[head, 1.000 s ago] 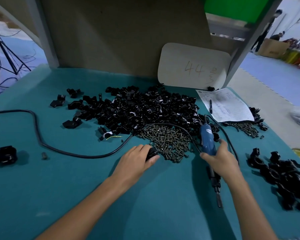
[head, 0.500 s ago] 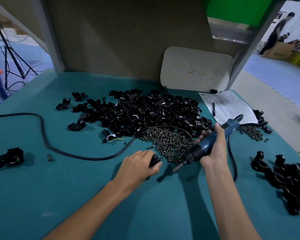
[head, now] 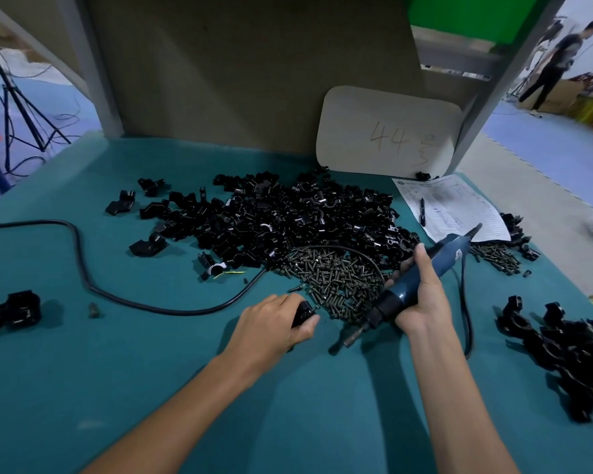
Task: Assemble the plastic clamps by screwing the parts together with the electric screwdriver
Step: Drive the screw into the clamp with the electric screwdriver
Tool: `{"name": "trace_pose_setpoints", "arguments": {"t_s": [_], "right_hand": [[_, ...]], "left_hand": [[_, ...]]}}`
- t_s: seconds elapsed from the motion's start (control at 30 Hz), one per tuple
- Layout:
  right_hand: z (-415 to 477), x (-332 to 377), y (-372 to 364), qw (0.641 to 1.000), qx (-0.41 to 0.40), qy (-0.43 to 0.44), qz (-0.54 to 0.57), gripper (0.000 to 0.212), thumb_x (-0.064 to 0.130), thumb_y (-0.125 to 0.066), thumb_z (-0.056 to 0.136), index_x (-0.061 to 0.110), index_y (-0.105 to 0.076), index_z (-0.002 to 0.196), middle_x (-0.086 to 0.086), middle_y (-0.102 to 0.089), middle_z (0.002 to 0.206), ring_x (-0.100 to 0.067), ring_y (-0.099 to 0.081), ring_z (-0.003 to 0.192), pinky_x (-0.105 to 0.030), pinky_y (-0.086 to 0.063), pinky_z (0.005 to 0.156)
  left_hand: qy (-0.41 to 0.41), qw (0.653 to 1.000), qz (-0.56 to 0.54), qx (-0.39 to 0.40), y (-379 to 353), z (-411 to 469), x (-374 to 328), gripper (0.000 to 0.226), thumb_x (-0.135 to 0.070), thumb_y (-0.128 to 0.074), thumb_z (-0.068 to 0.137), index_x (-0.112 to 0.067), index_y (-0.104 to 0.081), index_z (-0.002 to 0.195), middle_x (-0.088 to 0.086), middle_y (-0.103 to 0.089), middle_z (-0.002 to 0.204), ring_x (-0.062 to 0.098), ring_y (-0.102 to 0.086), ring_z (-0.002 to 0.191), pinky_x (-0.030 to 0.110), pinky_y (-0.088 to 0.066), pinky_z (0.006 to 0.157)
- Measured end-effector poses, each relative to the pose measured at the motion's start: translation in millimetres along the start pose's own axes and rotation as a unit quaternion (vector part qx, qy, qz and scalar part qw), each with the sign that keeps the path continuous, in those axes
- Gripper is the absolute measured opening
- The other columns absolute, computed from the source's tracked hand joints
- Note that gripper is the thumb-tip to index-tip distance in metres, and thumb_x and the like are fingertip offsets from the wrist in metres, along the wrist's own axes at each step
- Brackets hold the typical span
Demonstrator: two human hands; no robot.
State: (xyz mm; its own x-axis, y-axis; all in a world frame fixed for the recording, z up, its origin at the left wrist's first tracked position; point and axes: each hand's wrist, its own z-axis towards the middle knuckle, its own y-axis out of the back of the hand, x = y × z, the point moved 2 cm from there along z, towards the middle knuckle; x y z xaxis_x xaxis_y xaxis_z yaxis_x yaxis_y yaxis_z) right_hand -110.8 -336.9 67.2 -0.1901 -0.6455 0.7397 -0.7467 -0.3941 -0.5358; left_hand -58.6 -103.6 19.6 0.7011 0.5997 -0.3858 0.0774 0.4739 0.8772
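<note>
My left hand (head: 274, 321) grips a small black clamp part (head: 303, 311) on the teal table, just in front of the heap of dark screws (head: 336, 278). My right hand (head: 421, 295) holds the blue electric screwdriver (head: 415, 285) tilted, its bit (head: 351, 336) pointing down-left to a spot just right of the clamp part. A big pile of loose black clamp parts (head: 271, 220) lies behind the screws. Assembled-looking clamps (head: 569, 350) are heaped at the right.
The screwdriver's black cable (head: 83, 268) loops across the left of the table. A lone clamp (head: 12, 311) and a screw (head: 92, 309) lie far left. A paper sheet with a pen (head: 452, 206), a second screw pile (head: 497, 256) and a board marked 44 (head: 387, 131) stand at the back right.
My right hand lifted the screwdriver off the table and swung it so the bit points down-left toward the clamp part. My left hand stayed on the part.
</note>
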Motion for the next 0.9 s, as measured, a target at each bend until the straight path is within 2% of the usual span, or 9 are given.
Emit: {"name": "trace_pose_setpoints", "arguments": {"t_s": [0.1, 0.2, 0.33, 0.53, 0.7, 0.9], "right_hand": [[2.1, -0.8, 1.2, 1.000, 0.027, 0.014, 0.000, 0.038, 0.036, -0.087, 0.076, 0.024, -0.058, 0.096, 0.006, -0.070, 0.079, -0.010, -0.059, 0.061, -0.028, -0.050, 0.061], [0.7, -2.8, -0.7, 0.999, 0.050, 0.008, 0.008, 0.036, 0.039, -0.086, 0.073, 0.024, -0.059, 0.089, 0.004, -0.070, 0.081, -0.011, -0.059, 0.063, -0.028, -0.049, 0.065], [-1.5, -4.9, -2.9, 0.997, 0.050, 0.001, 0.053, 0.034, 0.042, -0.089, 0.071, 0.025, -0.060, 0.077, 0.007, -0.067, 0.073, -0.010, -0.058, 0.058, -0.027, -0.050, 0.060], [-5.2, -5.1, -16.2, 0.984, 0.022, 0.024, 0.176, 0.037, 0.044, -0.089, 0.075, 0.021, -0.059, 0.073, 0.008, -0.062, 0.065, -0.009, -0.057, 0.052, -0.023, -0.051, 0.053], [-2.6, -3.0, -27.7, 0.977, 0.012, 0.062, 0.203, 0.032, 0.037, -0.082, 0.082, 0.021, -0.056, 0.074, 0.009, -0.057, 0.065, -0.009, -0.054, 0.052, -0.022, -0.048, 0.052], [-1.4, -12.2, -33.0, 0.982, 0.025, 0.064, 0.176, 0.028, 0.034, -0.078, 0.084, 0.020, -0.054, 0.078, 0.007, -0.055, 0.066, -0.009, -0.052, 0.054, -0.023, -0.047, 0.051]], "left_hand": [[-0.005, 1.000, 0.004, -0.011, 0.5, -0.3, -1.0, 0.044, -0.060, -0.032, 0.097, -0.023, -0.055, 0.102, -0.014, -0.055, 0.085, 0.008, -0.050, 0.079, 0.027, -0.043, 0.061], [-0.005, 1.000, 0.013, -0.009, 0.9, -0.8, -1.3, 0.044, -0.060, -0.031, 0.097, -0.023, -0.055, 0.101, -0.015, -0.053, 0.084, 0.008, -0.049, 0.078, 0.025, -0.040, 0.061], [-0.004, 1.000, 0.013, -0.003, 1.1, -1.6, -1.5, 0.044, -0.061, -0.030, 0.097, -0.024, -0.053, 0.102, -0.016, -0.052, 0.085, 0.008, -0.049, 0.079, 0.027, -0.045, 0.063], [-0.019, 1.000, 0.020, -0.012, 0.4, -1.0, -0.9, 0.042, -0.060, -0.031, 0.096, -0.024, -0.052, 0.099, -0.014, -0.054, 0.088, 0.009, -0.047, 0.081, 0.026, -0.041, 0.061], [-0.035, 0.999, 0.033, -0.014, -1.9, -0.5, -0.5, 0.045, -0.060, -0.027, 0.097, -0.023, -0.053, 0.099, -0.012, -0.055, 0.088, 0.011, -0.047, 0.079, 0.028, -0.045, 0.060], [-0.035, 0.999, 0.021, 0.009, -2.8, -1.0, 2.4, 0.047, -0.065, -0.020, 0.095, -0.025, -0.046, 0.095, -0.014, -0.049, 0.083, 0.009, -0.042, 0.075, 0.023, -0.026, 0.056]]}}
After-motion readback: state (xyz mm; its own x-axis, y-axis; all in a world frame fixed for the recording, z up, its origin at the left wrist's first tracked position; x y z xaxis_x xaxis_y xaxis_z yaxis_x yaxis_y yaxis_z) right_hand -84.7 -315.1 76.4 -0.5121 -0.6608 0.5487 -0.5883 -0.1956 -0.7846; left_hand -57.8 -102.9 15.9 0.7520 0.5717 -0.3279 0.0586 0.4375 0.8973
